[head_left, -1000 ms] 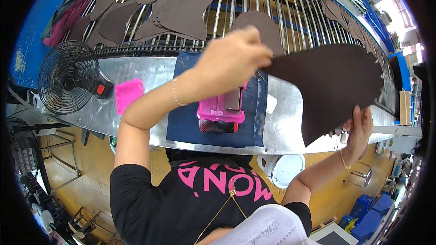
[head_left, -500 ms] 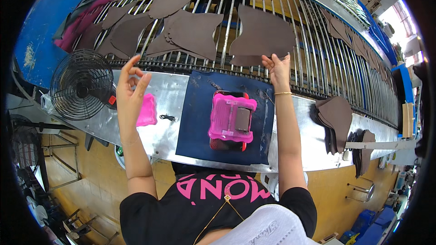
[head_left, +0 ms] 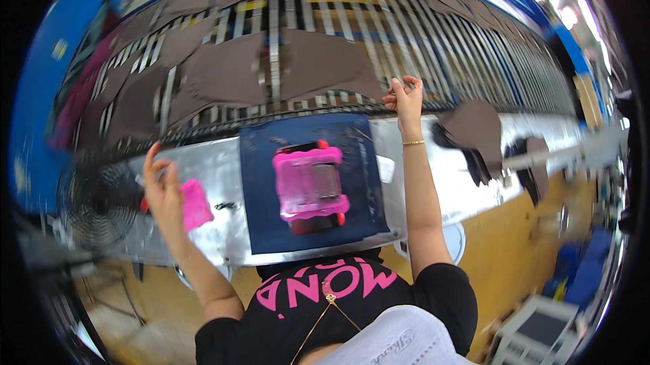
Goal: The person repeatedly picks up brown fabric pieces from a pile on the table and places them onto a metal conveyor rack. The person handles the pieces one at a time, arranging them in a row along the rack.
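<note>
My right hand (head_left: 406, 97) is raised at the near edge of a roller conveyor, its fingers loosely curled and apart, with nothing visible in them. Just left of its fingertips lies a flat dark brown cut panel (head_left: 325, 67) on the rollers. My left hand (head_left: 162, 179), slightly blurred, hovers with fingers apart over the metal table, beside a pink pad (head_left: 196, 204). Between my arms, on a dark blue mat (head_left: 264, 182), stands a pink scallop-edged holder (head_left: 294, 185) with a grey block (head_left: 326, 181) on it and red-and-black parts at both ends.
More brown panels (head_left: 223, 70) overlap along the conveyor (head_left: 274, 53). Stacked brown panels (head_left: 470, 135) sit at the table's right, near a pale bar (head_left: 562, 152). A black wire fan (head_left: 98, 199) stands at the left. A small black cable (head_left: 227, 206) lies near the mat.
The view has swung right. My right hand has come away from the brown panel's edge, and the panel has shifted left relative to the mat. My left hand has lowered toward the table.
</note>
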The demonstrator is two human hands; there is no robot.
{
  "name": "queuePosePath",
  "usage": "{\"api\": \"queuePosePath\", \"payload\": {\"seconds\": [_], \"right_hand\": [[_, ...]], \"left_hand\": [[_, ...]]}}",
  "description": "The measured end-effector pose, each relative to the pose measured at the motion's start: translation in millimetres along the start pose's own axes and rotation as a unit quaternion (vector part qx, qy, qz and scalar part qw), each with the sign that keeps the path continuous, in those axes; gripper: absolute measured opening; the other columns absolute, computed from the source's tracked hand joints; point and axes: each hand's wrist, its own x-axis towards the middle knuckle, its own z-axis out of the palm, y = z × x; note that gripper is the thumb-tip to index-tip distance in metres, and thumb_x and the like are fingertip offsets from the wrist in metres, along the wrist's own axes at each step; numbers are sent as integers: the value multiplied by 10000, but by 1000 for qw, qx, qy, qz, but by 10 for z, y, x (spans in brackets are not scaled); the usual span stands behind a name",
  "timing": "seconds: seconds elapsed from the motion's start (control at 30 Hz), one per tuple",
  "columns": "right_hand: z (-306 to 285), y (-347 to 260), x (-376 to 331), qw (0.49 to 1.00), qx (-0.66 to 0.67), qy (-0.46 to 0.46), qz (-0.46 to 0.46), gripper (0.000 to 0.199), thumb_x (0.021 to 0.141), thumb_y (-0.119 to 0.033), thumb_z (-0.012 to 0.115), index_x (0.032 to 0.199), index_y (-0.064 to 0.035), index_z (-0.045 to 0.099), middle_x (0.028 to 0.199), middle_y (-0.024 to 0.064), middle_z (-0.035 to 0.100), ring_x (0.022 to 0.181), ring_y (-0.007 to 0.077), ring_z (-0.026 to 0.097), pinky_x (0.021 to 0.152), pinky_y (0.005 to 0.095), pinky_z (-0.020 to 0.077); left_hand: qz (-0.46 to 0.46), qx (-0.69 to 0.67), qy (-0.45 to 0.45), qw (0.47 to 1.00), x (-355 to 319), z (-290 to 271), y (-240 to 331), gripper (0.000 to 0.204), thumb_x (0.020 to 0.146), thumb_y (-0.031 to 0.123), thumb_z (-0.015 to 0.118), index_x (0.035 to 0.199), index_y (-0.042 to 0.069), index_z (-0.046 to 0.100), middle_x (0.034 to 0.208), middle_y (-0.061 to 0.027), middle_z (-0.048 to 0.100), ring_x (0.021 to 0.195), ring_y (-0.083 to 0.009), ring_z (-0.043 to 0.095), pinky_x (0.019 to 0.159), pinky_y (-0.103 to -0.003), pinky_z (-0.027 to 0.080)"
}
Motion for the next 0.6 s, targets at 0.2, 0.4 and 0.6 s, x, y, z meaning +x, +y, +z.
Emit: {"api": "queuePosePath", "payload": {"seconds": [0.2, 0.4, 0.6], "right_hand": [[-2296, -231, -146, 791, -526, 275, -150, 287, 805, -188, 668, 1026, -20, 598, 937, 149, 641, 851, 294, 628, 724, 382, 503], [-3182, -386, -397, 688, -643, 326, 81, 445, 795, -284, 675, 1151, -31, 586, 1106, 211, 608, 1037, 370, 581, 858, 460, 469], [-2899, -568, -395, 631, -688, 342, 105, 495, 759, -280, 723, 1172, -62, 561, 1096, 161, 620, 1045, 339, 586, 864, 459, 475]], "left_hand": [[34, -63, -59, 996, 103, 96, -154, 397, 968, 100, 449, 1352, 64, 358, 739, 4, 460, 515, -18, 356, 396, -153, 297], [13, -22, -111, 994, 135, 462, -90, 372, 981, 125, 425, 1347, 89, 367, 634, 32, 389, 478, -12, 313, 382, -158, 257], [20, -18, -99, 995, 100, 596, 2, 393, 970, 136, 466, 1352, 108, 378, 620, 37, 402, 468, -4, 303, 382, -156, 248]]}}
